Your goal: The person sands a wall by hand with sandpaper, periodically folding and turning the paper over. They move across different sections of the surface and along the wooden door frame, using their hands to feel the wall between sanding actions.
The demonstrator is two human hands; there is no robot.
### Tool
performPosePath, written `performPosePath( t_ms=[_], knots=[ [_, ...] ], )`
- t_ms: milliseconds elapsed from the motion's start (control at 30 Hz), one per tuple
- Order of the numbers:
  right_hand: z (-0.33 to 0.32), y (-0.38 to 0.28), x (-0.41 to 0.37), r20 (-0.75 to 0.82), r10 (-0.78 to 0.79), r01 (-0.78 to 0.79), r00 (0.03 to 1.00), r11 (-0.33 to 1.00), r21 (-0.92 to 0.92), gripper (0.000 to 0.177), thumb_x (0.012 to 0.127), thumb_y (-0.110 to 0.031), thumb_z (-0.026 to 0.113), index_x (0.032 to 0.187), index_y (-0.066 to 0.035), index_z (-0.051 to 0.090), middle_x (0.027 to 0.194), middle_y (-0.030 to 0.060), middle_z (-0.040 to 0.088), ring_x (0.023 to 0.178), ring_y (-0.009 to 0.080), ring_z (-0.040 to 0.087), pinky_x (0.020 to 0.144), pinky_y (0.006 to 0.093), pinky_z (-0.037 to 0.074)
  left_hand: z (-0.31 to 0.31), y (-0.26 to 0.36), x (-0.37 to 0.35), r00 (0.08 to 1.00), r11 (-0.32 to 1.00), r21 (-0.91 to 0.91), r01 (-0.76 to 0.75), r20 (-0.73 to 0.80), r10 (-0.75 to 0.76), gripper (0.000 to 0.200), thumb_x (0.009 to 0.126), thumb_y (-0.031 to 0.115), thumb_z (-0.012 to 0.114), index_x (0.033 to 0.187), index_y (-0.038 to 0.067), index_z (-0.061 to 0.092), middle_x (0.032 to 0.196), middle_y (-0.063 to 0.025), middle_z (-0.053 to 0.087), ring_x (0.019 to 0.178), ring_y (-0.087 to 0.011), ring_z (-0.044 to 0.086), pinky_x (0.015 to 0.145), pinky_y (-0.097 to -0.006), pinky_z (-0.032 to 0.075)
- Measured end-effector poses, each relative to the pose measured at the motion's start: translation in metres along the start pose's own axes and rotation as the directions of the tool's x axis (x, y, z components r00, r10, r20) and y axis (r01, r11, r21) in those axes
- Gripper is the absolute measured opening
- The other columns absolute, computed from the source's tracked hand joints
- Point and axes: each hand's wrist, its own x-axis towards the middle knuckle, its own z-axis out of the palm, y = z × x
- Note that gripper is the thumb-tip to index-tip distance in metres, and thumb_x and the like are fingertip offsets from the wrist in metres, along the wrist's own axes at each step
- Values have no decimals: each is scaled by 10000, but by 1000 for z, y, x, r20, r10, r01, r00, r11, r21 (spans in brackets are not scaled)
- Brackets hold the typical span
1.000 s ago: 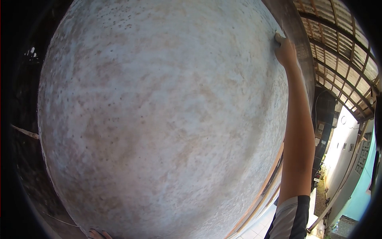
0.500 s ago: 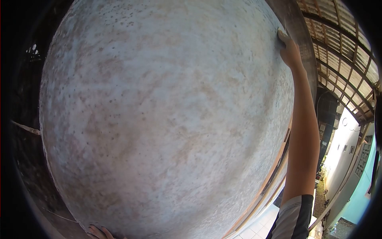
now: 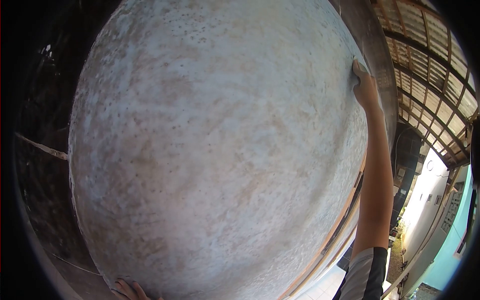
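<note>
A large whitish-grey panel (image 3: 215, 140) with a rough, mottled, pitted surface fills most of the view. My right hand (image 3: 366, 89) presses against it near its upper right edge, arm stretched out. Its fingers look drawn together and partly grey; whether something small lies under them I cannot make out. Down at the lower left, my left hand (image 3: 131, 291) rests on the panel's bottom edge. Several of its fingertips show, lying spread on the surface, while the rest is cut off by the frame.
Dark space with a thin stick (image 3: 42, 146) lies left of the panel. A brown board (image 3: 372, 35) runs behind its right edge. Farther right are a roof with wooden beams (image 3: 425, 47), a white wall (image 3: 422, 192), a turquoise wall (image 3: 452, 237) and pale floor tiles (image 3: 322, 286).
My right hand has moved down along the panel's right side. The panel's left part sits farther right in view, and my left hand shows slightly more to the right.
</note>
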Motion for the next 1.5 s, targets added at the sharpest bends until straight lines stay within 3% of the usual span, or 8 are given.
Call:
performPosePath(
  t_ms=[267, 533, 633, 700, 1200, 1267, 1433, 1500],
  knots=[
    [-10, 8, 1, 110, 50, -61, 993, 993, 98, 815, 753, 196, 405, 1504, -95, 527, 1509, 213, 534, 1432, 302, 499, 1156, 315, 387, 4, -5, -5, 1000, 998, -57, 28, 16, -27, 867, 1017, 678, 196, 1615, 70, 351, 1668, -298, 233, 1541, -527, 189, 1191, -741, 10],
    [13, 35, 10, 10, 5, -6, 1000, 993, 119, 801, 755, 202, 396, 1495, -73, 532, 1501, 215, 546, 1430, 309, 504, 1156, 323, 389, 5, -7, -10, 999, 999, -33, 36, 10, -35, 819, 1029, 657, 154, 1645, 139, 301, 1700, -239, 195, 1562, -501, 140, 1193, -737, -11],
    [0, 19, 2, 40, -5, 2, 999, 996, 87, 786, 763, 198, 402, 1490, -69, 537, 1502, 211, 547, 1438, 309, 493, 1175, 331, 375, 2, -12, -17, 995, 999, -34, 41, 92, -38, 1034, 964, 795, 272, 1617, -7, 285, 1641, -384, 184, 1527, -589, 122, 1172, -765, 69],
    [3, 17, 11, 90, 42, -48, 995, 996, 69, 784, 767, 196, 405, 1493, -70, 534, 1505, 209, 543, 1446, 309, 481, 1192, 337, 361, -5, -8, -7, 998, 999, 29, -19, 63, 17, 729, 1043, 481, 242, 1641, 64, 242, 1659, -328, 214, 1537, -516, 213, 1203, -738, 79],
    [9, 21, 14, -36, 18, -14, 999, 994, 104, 734, 785, 129, 498, 1477, -109, 547, 1474, 224, 533, 1331, 417, 536, 1138, 445, 441, -11, -5, 5, 995, 996, 78, -41, 92, 34, 729, 1057, 487, 243, 1642, 51, 228, 1670, -308, 209, 1546, -499, 201, 1210, -716, 62],
    [-1, 2, 6, 85, 127, -136, 988, 985, 104, 772, 769, 171, 446, 1499, -70, 515, 1527, 194, 504, 1430, 360, 464, 1207, 392, 369, -11, -7, 0, 994, 995, 100, -31, 109, 20, 725, 1068, 490, 239, 1644, 50, 218, 1675, -303, 195, 1551, -494, 187, 1212, -712, 53],
    [20, 2, -1, 11, 60, -60, 998, 996, 70, 765, 779, 155, 482, 1510, -69, 494, 1528, 186, 499, 1393, 388, 487, 1180, 436, 402, -20, 10, 13, 994, 992, 130, -9, 108, -6, 736, 1086, 513, 239, 1647, 41, 186, 1691, -289, 154, 1564, -484, 148, 1214, -701, 28],
    [29, 14, 14, -167, -26, 36, 986, 998, 60, 679, 780, 93, 571, 1441, -52, 521, 1504, 196, 531, 1206, 450, 610, 1057, 489, 498, -25, 20, 20, 985, 993, 98, 65, 154, -80, 754, 1086, 523, 268, 1643, 22, 182, 1695, -283, 150, 1570, -484, 124, 1215, -696, 8]
  ],
)
